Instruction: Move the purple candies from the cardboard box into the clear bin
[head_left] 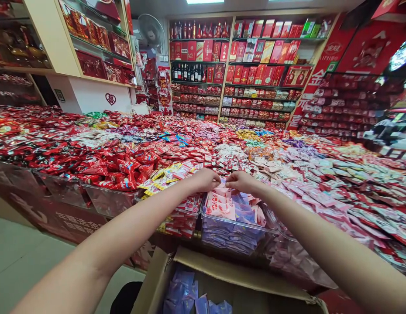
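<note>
My left hand [207,179] and my right hand [244,182] meet over the far part of a clear plastic bin [242,223]. Both have curled fingers, with the tips close together at a small pink packet [222,191]; the exact grip is partly hidden. Inside the bin, pink packets [220,208] lie on top of stacked purple packets [227,237]. Below it, an open cardboard box [222,269] holds several more purple packets [181,291].
Yellow packets [172,173] fill the bin on the left, beside red packets [124,172]. Pale pink packets [307,194] spread to the right. Shelves with boxes and bottles [199,50] stand at the back. A fan [151,31] hangs at the back left.
</note>
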Demonstrator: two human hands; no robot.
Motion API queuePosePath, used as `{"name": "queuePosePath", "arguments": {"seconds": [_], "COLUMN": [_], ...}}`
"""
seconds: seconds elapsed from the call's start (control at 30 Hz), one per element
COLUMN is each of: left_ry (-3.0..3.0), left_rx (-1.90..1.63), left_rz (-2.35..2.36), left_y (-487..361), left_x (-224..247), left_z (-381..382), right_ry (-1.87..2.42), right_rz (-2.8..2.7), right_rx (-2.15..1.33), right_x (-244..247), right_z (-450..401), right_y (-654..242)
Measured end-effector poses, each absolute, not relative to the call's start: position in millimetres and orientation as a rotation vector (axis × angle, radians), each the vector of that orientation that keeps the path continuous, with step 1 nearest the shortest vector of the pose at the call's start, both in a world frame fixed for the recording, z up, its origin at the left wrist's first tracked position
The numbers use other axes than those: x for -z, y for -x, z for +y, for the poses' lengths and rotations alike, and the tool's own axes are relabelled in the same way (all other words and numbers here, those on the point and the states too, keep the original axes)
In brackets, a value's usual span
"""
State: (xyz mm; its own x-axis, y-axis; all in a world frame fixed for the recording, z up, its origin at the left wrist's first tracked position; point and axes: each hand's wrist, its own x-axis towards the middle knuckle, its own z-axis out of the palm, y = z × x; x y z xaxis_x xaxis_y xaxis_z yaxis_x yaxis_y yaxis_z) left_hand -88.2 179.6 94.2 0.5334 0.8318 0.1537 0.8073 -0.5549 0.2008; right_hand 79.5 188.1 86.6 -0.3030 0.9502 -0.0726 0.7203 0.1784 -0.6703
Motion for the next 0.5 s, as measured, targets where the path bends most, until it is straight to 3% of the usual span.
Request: {"name": "queuePosePath", "arguments": {"seconds": [0.07,0.2,0.5], "left_ry": [-2.664,-2.683,-2.718], "left_rx": [-0.347,-0.328,-0.259], "left_rz": [1.420,1.387,1.316], "left_y": [88,92,91], "left_x": [-94,-94,-97], "left_z": [180,181,184], "right_ry": [1.633,1.891,2.078], "right_rz": [-2.224,-2.450,-2.606], "right_rx": [-0.701,-0.031,0.060], "right_x": [-95,-110,-91], "right_z": [193,205,206], "right_y": [-91,-126,-140]}}
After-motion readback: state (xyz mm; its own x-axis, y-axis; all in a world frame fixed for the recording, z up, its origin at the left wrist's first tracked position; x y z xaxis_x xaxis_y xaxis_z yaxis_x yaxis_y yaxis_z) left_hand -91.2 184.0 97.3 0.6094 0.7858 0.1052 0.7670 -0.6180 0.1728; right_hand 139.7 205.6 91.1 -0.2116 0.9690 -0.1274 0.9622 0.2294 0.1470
